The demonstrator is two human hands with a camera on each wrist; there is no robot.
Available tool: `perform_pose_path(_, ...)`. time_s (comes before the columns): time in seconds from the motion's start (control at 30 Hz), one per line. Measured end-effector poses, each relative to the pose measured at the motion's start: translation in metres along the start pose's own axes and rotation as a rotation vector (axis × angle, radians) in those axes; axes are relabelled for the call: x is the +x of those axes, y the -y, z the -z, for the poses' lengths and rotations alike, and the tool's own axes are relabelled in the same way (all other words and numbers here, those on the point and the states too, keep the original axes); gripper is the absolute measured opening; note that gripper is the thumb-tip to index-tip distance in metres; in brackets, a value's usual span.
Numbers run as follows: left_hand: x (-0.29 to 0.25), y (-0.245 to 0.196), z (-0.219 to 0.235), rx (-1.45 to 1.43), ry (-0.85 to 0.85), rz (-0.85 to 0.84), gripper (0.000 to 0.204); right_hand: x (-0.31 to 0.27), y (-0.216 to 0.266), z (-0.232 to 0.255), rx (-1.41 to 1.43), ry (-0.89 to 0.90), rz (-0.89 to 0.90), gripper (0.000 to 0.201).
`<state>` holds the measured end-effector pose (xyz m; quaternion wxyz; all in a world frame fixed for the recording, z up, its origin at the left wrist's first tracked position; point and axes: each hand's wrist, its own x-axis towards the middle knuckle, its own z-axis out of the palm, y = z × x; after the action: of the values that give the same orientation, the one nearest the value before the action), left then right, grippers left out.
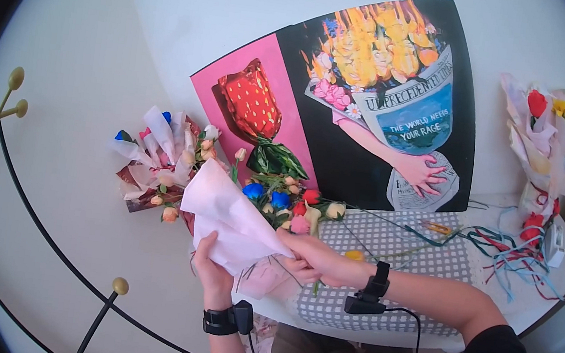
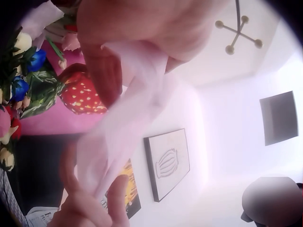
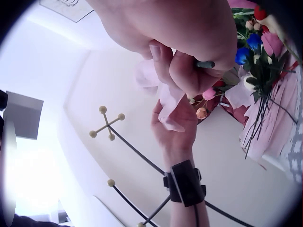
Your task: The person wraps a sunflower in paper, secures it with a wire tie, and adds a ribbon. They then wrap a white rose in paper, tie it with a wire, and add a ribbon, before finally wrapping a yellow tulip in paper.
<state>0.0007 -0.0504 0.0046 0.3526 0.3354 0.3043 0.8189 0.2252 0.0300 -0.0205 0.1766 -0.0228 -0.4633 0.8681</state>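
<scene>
Pale pink wrapping paper [image 1: 228, 216] is gathered into a loose cone between both hands, above the table's front left part. My left hand [image 1: 214, 268] grips its lower left side, fingers behind the sheet and thumb in front. At the right end, my right hand [image 1: 318, 257] pinches the paper's narrowed corner. A green stem end [image 3: 205, 64] pokes out from the curled right fingers in the right wrist view; the rest of it is hidden. Artificial flowers, among them a blue rose [image 1: 253, 190] and a pink rose [image 3: 272, 44], lie just behind the paper.
Wrapped bouquets stand at left [image 1: 162, 155] and right [image 1: 548, 142]. Tangled ribbons [image 1: 510, 250] lie on the table's right side, beside a grey checked cloth [image 1: 398, 243]. Two pictures lean on the wall behind. A black rack [image 1: 52, 240] with round knobs stands at left.
</scene>
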Motion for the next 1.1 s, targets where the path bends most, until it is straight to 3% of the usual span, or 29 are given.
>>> perform_pose_path(0.07, 0.0, -0.003, 0.002, 0.048, -0.024, -0.005, 0.055, -0.008, 0.011, -0.02, -0.371, -0.174, 0.133, 0.03)
perform_pose_path(0.3, -0.004, -0.003, 0.002, 0.072, -0.008, 0.012, 0.058, 0.001, 0.002, -0.014, -0.471, -0.295, 0.322, 0.038)
perform_pose_path(0.37, -0.004, -0.001, 0.002, 0.084, -0.023, 0.026, 0.06, 0.002, 0.001, -0.01, -0.705, -0.408, 0.478, 0.045)
perform_pose_path(0.47, -0.007, 0.0, 0.0, 0.135, -0.042, -0.026, 0.061, 0.006, 0.002, -0.003, -0.813, -0.448, 0.597, 0.051)
perform_pose_path(0.57, -0.013, -0.006, -0.004, 0.181, -0.033, -0.077, 0.061, -0.004, 0.011, -0.015, -0.814, -0.403, 0.466, 0.049)
perform_pose_path(0.7, -0.012, -0.01, 0.008, 0.213, -0.01, -0.101, 0.06, 0.003, 0.003, -0.011, -0.782, -0.327, 0.513, 0.046)
perform_pose_path(0.8, -0.016, -0.012, 0.013, 0.234, 0.03, -0.097, 0.058, -0.001, 0.008, -0.012, -0.747, -0.27, 0.421, 0.042)
perform_pose_path(0.87, -0.023, -0.012, 0.015, 0.301, 0.037, -0.014, 0.057, 0.0, 0.009, -0.005, -0.937, -0.352, 0.507, 0.04)
perform_pose_path(1.1, -0.037, -0.017, 0.023, 0.342, 0.092, -0.057, 0.058, -0.001, 0.003, -0.001, -0.946, -0.477, 0.471, 0.035)
